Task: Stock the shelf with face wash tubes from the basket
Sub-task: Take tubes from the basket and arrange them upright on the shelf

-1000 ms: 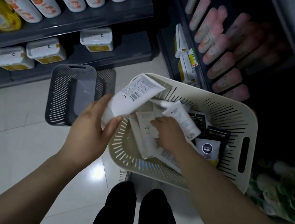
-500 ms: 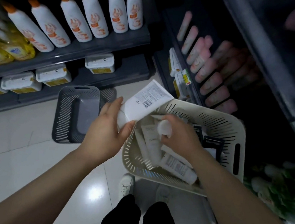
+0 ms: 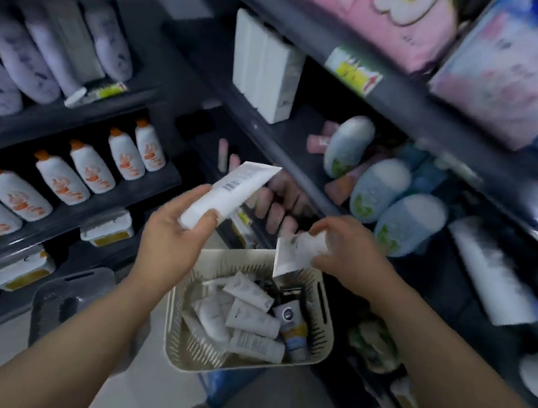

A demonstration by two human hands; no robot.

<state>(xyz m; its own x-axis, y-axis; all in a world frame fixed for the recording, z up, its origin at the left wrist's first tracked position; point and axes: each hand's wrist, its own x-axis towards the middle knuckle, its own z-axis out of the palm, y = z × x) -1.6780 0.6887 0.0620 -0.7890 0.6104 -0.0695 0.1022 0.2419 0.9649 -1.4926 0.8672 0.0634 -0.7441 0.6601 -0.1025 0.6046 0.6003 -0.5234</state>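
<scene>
My left hand (image 3: 172, 242) grips a white face wash tube (image 3: 231, 193) by its cap end, its crimped end with a barcode pointing up and right. My right hand (image 3: 345, 252) holds a second white tube (image 3: 293, 254) above the far rim of the cream slotted basket (image 3: 323, 315). Inside the basket lie several more white tubes (image 3: 251, 319) and a dark-capped tube with a round blue logo (image 3: 289, 317). Both hands are raised in front of the dark shelf (image 3: 269, 141) on the right.
A dark grey basket (image 3: 73, 304) sits on the floor at lower left. Left shelves hold white bottles with orange caps (image 3: 92, 168) and purple bottles (image 3: 21, 65). Right shelves carry white boxes (image 3: 265, 72), pale blue bottles (image 3: 398, 208), pink tubes (image 3: 273, 211) and pink packs (image 3: 374, 7).
Both hands have risen out of the basket toward the shelves. My right hand has lifted a second tube clear of the basket. My view has tilted upward.
</scene>
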